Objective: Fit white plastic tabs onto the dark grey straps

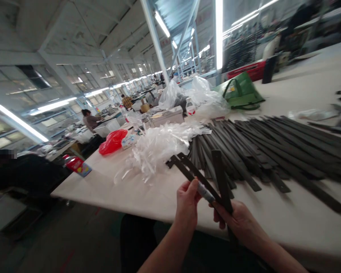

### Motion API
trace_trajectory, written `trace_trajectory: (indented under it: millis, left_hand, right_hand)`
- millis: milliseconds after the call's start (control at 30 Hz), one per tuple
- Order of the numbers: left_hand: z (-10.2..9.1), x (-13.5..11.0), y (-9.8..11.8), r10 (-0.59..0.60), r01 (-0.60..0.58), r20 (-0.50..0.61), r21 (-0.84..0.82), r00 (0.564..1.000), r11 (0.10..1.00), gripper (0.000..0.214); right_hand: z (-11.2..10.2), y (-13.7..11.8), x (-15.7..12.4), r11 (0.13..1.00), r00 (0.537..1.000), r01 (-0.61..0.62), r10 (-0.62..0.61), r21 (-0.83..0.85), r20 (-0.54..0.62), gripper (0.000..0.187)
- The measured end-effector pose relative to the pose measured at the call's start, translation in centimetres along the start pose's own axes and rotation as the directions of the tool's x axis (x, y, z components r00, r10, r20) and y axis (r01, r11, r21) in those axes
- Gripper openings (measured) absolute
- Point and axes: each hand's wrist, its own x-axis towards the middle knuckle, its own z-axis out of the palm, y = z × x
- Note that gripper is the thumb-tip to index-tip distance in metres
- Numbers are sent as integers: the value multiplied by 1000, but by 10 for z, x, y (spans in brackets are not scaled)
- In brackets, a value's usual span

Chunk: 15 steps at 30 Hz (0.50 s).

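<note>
Over the table's near edge, my right hand (240, 220) is closed around several long dark strips (222, 178). One stands nearly upright and others slant up to the left, with small holes or notches at their ends. My left hand (187, 199) pinches a shiny, clear or silvery wrap (206, 191) that lies around a slanting strip between my two hands. Just beyond is a wide, fanned pile of similar dark strips (272, 151). Left of that pile lies a heap of crumpled clear plastic film (159, 146). What the lower ends of the held strips touch is hidden.
On the pale table (102, 189) are a red plastic bag (113, 141), a red-and-blue package (78, 165) near the left edge, a bottle (190, 107), a grey box (168, 116) and a green bag (241, 92). Other people sit at tables to the left.
</note>
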Motion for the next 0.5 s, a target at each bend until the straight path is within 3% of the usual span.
trace_trajectory:
  millis: [133,233,300,400,500]
  left_hand:
    - [-2,-18,-6,-39,39,-1,182,999,982,39]
    - [-7,-14,1,-35,42,-25,356,999,934,55]
    - [-14,-13,8,36,-14,-40,461,999,887,53]
    - [-32,-15,20,146,-81,-65,585,987,807,47]
    - [-64,-9,31,201,-102,-79,653,976,750,48]
  right_hand:
    - [-13,-13,-1,999,995,-21,25,45,-94,54]
    - [-57,-21,3,994,953,-100,82,-49,-292,53]
    - [-105,-29,1,975,894,-187,118,-120,-432,47]
    - [-195,-42,0,902,782,-353,139,-248,-608,41]
    - [-283,-62,-1,728,634,-566,85,-386,-769,43]
